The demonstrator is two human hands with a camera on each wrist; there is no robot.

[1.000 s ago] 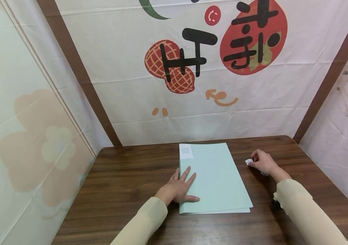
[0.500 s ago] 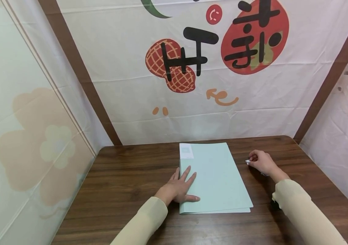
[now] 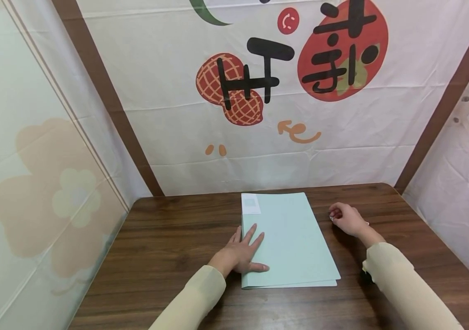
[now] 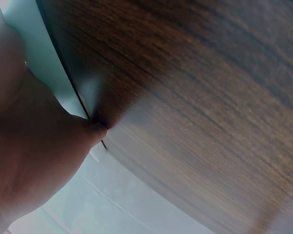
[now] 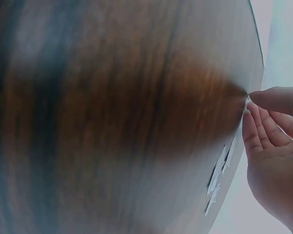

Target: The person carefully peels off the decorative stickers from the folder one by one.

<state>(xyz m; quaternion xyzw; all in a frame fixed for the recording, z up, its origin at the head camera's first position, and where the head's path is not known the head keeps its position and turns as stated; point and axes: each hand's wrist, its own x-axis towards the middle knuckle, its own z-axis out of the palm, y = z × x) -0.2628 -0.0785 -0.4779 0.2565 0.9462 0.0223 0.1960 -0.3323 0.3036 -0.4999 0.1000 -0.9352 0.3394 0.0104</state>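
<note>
Pale mint on the folder (image 3: 290,245), white on its label (image 3: 251,204) at eleven o'clock; dark-streaked brown grain on the worktop (image 3: 164,247); white on the scraps (image 5: 216,170); red with tan lattice on the peanut print (image 3: 240,108) at twelve in the head view

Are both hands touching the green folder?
No, only the left hand rests on the folder; the right hand is apart from it, off to its right.

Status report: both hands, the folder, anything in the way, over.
Left hand spread on mint folder, along left edge. Right hand pinching white paper scrap, right of folder. Possible clutter: loose paper scraps on table near right hand.
</note>
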